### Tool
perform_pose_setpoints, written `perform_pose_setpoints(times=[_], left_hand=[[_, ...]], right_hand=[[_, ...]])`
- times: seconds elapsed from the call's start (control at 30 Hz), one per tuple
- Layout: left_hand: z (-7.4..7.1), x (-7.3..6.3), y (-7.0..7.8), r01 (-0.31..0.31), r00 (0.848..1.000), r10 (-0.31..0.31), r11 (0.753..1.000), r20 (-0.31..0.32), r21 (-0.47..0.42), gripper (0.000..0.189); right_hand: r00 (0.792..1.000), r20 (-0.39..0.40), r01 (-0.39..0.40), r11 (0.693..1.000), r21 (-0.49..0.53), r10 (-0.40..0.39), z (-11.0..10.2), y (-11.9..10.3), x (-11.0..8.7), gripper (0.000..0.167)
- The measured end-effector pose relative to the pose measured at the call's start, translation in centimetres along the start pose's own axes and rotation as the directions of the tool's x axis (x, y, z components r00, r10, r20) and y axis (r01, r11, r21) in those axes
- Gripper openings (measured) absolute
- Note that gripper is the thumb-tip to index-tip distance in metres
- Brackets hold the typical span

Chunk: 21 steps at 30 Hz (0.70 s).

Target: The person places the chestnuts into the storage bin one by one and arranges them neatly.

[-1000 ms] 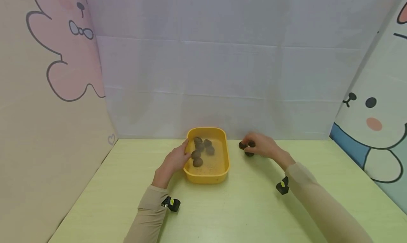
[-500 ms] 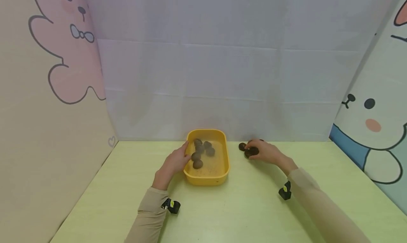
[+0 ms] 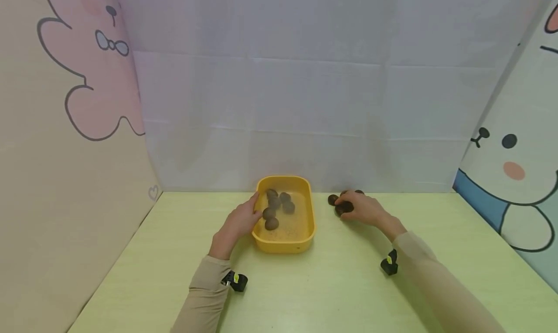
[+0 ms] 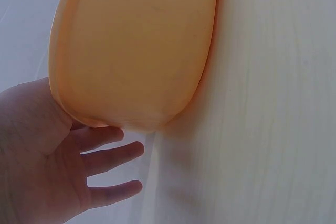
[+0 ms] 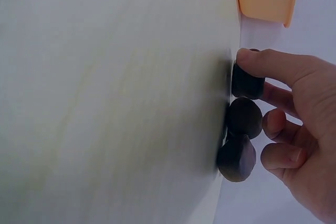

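Observation:
My left hand [image 3: 240, 221] holds the left wall of a yellow plastic bin [image 3: 283, 247], thumb over the rim and fingers along the outside. In the left wrist view the bin's wall [image 4: 136, 51] rises above the spread fingers. Several dull brown, chestnut-like rounds [image 3: 271, 223] lie inside the bin, mostly toward its left. On the table to the right, my right hand [image 3: 367, 210] pinches a dark chestnut-like round [image 5: 248, 82] between thumb and forefinger. Two more dark rounds [image 5: 244, 118] sit beside it, near the curled lower fingers.
Another dark round [image 3: 333, 199] lies between the bin and the right hand. A further one [image 3: 359, 191] shows behind the hand. The pale table [image 3: 305, 294] meets a white cloth backdrop [image 3: 279, 105] just behind the bin, with printed panels at both sides.
My right hand has shifted slightly right and lower and its fingers have closed on a dark round. The left hand and the bin stay in place.

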State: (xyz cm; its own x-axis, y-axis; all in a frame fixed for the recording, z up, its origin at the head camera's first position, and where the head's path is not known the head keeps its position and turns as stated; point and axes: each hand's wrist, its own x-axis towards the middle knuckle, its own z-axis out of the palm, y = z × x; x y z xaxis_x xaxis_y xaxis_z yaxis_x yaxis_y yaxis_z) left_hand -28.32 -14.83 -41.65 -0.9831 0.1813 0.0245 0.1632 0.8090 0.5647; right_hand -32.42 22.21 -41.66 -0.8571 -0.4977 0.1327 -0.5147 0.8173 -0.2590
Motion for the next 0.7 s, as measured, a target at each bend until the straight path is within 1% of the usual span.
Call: perform_pose_setpoints(times=[0.1,0.17,0.3,0.5,0.7], left_hand=[[0.0,0.0,0.0,-0.002,1.000,0.002,1.000,-0.002,0.003,0.063],[0.1,0.0,0.0,0.002,1.000,-0.002,1.000,-0.001,0.004,0.063],[0.0,0.0,0.0,0.010,1.000,-0.010,1.000,-0.002,-0.001,0.064],[0.0,0.0,0.1,0.004,1.000,-0.004,1.000,0.001,-0.002,0.064],[0.1,0.0,0.0,0.002,1.000,-0.002,1.000,-0.001,-0.003,0.064]], right_hand=[[1.000,-0.023,0.002,1.000,0.015,-0.002,-0.2,-0.1,0.1,0.037],[0.999,-0.039,0.018,1.000,0.021,-0.017,-0.5,-0.2,0.1,0.037],[0.998,-0.054,0.027,0.999,0.026,-0.025,-0.9,-0.6,0.2,0.038],[0.996,-0.077,0.041,0.999,0.018,-0.040,-1.8,-1.4,0.2,0.038],[0.993,-0.096,0.074,0.997,0.026,-0.071,-2.5,-2.3,0.5,0.040]])
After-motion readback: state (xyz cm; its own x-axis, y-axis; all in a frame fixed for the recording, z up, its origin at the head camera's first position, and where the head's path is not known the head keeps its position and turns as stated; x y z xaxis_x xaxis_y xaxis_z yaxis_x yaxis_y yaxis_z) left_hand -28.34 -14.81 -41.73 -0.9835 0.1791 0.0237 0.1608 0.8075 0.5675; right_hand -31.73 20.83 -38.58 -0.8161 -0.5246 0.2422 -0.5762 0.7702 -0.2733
